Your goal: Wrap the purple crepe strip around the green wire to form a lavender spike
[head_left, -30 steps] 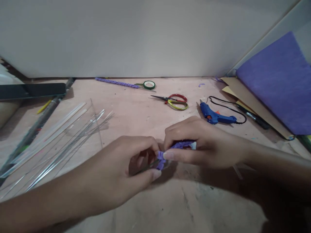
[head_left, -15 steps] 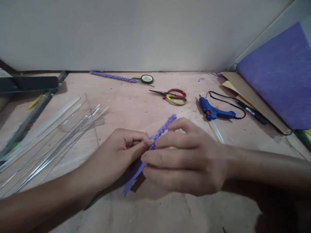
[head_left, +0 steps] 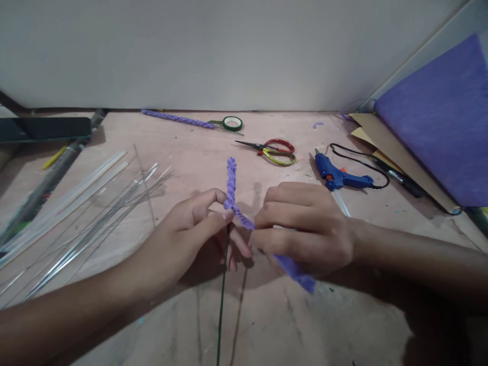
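Note:
Between the thumb and forefinger of my left hand (head_left: 202, 221) a green wire stem (head_left: 222, 290) is pinched. Its upper end is wrapped in a frilly purple paper strip (head_left: 231, 175) and stands upright above my fingertips. From the wrapped part, the loose strip (head_left: 293, 272) runs down to the right into my right hand (head_left: 305, 229). The right fingers are closed on it, and its tail hangs out below them. The stem's bare lower part reaches down past the bottom edge of the view.
Scissors (head_left: 277, 151), a blue glue gun (head_left: 339, 175) and a green tape roll (head_left: 232, 123) lie behind my hands. A finished-looking purple stem (head_left: 177, 120) rests at the wall. Thin wires and clear sticks (head_left: 95, 218) spread at left; purple sheet (head_left: 438, 117) leans at right.
The wrapped stem has turned from slanting right to upright, and its green lower part now shows. My right hand has drawn away from my left, pulling the strip's tail out to the right.

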### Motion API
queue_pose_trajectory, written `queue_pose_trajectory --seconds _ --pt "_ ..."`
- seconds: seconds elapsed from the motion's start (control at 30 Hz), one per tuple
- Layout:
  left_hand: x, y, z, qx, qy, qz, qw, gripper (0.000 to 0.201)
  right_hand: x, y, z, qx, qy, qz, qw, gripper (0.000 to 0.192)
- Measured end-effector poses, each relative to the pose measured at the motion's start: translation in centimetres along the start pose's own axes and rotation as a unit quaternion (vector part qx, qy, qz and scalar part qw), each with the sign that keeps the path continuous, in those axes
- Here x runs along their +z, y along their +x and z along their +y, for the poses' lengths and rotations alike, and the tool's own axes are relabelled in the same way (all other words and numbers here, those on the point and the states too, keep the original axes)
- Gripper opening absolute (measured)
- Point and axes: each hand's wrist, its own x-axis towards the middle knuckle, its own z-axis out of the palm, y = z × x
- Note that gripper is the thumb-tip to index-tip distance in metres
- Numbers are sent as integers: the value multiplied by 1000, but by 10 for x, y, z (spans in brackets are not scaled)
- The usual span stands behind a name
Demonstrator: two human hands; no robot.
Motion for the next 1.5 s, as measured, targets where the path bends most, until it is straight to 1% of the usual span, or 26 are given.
queue_pose_trajectory --seconds 0.07,0.17,0.23,0.33,0.43,0.5,0.57,0.7,0.8,0.83,0.87,0.9,0.93,0.97,1.0,1.03,1.07,1.1,1.13,1.17,1.27,1.33,1.37,1.4,1.47,1.5 --pt "-1 0 1 2 7 -6 1000 18 -1 -3 -2 40 31 20 999 12" --pt "-1 0 1 0 -9 -6 1000 15 -4 -3 -6 111 103 18 988 15" --pt "0 0 1 -2 -35 5 999 16 -5 -2 -8 133 147 12 980 16" --pt "1 1 1 -6 -51 43 998 22 -5 2 -10 159 190 15 969 16" --pt "-2 0 2 -9 -19 84 996 26 -4 5 -11 193 231 45 953 12" --pt "-6 -1 2 -15 29 92 995 33 -4 6 -12 228 251 62 939 11" --pt "-12 -2 1 -24 60 76 995 36 -5 6 -13 264 259 66 927 10" --pt "-18 -2 -1 -17 31 16 999 28 -5 5 -12 306 275 71 909 8" --pt "-17 0 2 -9 38 8 999 27 -2 7 -8 363 278 45 888 15" --pt "-16 1 3 -9 45 10 999 28 0 7 -6 376 249 41 892 13" --pt "-16 2 3 -10 50 11 999 29 1 8 -5 374 200 47 904 9" --pt "-15 2 4 -12 54 11 998 30 2 7 -4 355 136 62 923 11" --pt "-15 2 4 -14 53 7 998 31 2 6 -3 319 64 77 943 17" --pt "-15 3 4 -16 48 1 999 31 2 4 -3 262 -8 87 961 21" --pt "-16 3 4 -17 42 -7 999 32 1 2 -3 184 -71 88 976 22" --pt "-16 3 3 -17 35 -13 999 33 0 -1 -4 98 -118 79 985 21" --pt "-17 3 2 -18 28 -21 999 32 -1 -3 -5 23 -147 66 987 21" --pt "-17 3 2 -18 22 -29 999 31 -2 -4 -6 -35 -159 53 985 21" --pt "-17 3 1 -19 17 -33 999 31 -3 -5 -7 -60 -159 40 985 20" --pt "-18 4 1 -20 10 -37 999 30 -3 -5 -8 -56 -148 28 987 18" --pt "-17 3 0 -26 4 -50 998 28 -1 0 -10 46 -61 -13 997 15" --pt "-17 2 1 -23 33 -38 998 31 0 4 -11 127 55 -41 990 14" --pt "-17 1 1 -19 53 -27 998 33 0 5 -11 175 122 -55 975 14" --pt "-18 0 1 -12 74 -10 997 34 0 6 -12 230 188 -68 952 13" --pt "-20 -1 2 12 113 20 993 31 -1 7 -13 325 313 -83 889 10" --pt "-20 -2 3 30 131 29 991 28 -2 7 -14 356 368 -82 855 7"
